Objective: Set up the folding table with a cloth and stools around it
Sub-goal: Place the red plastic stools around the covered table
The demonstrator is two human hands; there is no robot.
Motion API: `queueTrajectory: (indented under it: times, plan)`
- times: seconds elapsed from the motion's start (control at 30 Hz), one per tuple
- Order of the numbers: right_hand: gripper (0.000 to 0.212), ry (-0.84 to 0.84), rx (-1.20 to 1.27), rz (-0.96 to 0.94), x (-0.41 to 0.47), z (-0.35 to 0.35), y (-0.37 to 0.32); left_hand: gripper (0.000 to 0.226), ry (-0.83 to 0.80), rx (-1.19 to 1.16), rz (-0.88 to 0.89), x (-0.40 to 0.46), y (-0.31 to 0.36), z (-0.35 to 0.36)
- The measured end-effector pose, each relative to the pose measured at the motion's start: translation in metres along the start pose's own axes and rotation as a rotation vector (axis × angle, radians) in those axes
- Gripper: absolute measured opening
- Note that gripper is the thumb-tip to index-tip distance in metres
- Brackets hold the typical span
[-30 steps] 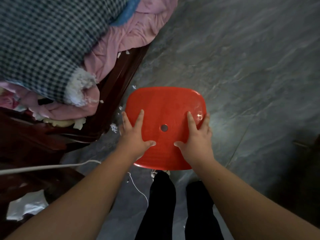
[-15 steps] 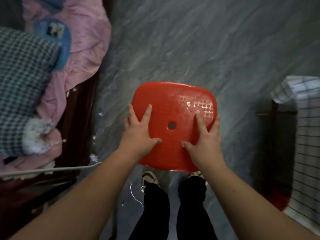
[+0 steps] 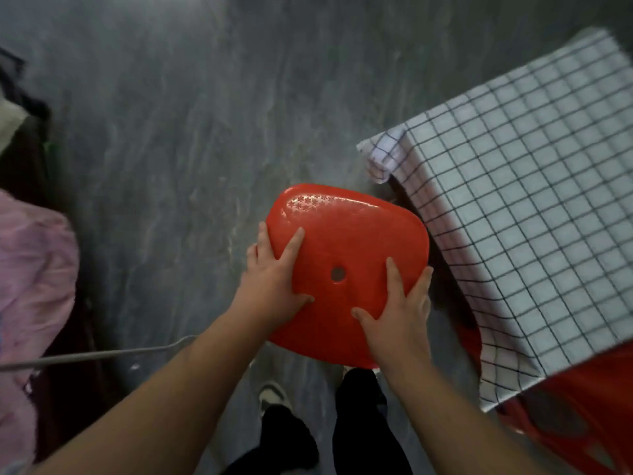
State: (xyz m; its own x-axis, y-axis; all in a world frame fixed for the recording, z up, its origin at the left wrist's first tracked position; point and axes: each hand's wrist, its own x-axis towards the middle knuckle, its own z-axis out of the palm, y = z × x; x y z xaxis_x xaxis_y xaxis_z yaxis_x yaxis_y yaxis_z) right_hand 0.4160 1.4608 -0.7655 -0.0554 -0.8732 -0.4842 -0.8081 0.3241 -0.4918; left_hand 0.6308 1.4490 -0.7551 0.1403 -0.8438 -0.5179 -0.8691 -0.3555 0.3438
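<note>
I carry a red plastic stool (image 3: 349, 234), its square seat with a centre hole facing up, just left of the table. My left hand (image 3: 270, 279) grips the seat's left edge, thumb and forefinger on top and the other fingers over the rim. On the near right edge my right hand (image 3: 397, 313) grips the same way. The folding table at the right is covered by a white cloth with a dark grid (image 3: 531, 200), one corner hanging down toward the stool. The stool's legs are hidden beneath the seat.
Another red stool (image 3: 582, 406) shows below the cloth's near corner. Pink bedding (image 3: 30, 269) on dark wooden furniture lies at the left, with a grey cable (image 3: 102, 354) running from it. Grey marbled floor (image 3: 188, 132) spreads ahead. My legs and shoes are below.
I have turned right with the stool in both hands: the bedding slid off to the left and the cloth-covered table came into view, now right beside the stool.
</note>
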Motion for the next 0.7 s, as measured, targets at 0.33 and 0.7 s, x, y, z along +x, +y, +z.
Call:
queueTrajectory:
  times: [0.33,0.7]
  plan:
    - [0.112,0.104,0.159,0.28,0.006,-0.007,0.013,0.127,-0.108,0.178,0.23,0.054,0.049,-0.006]
    - [0.111,0.244,0.26,0.553,-0.013,0.022,-0.002,0.124,-0.265,0.259,0.457,0.089,0.049,-0.001]
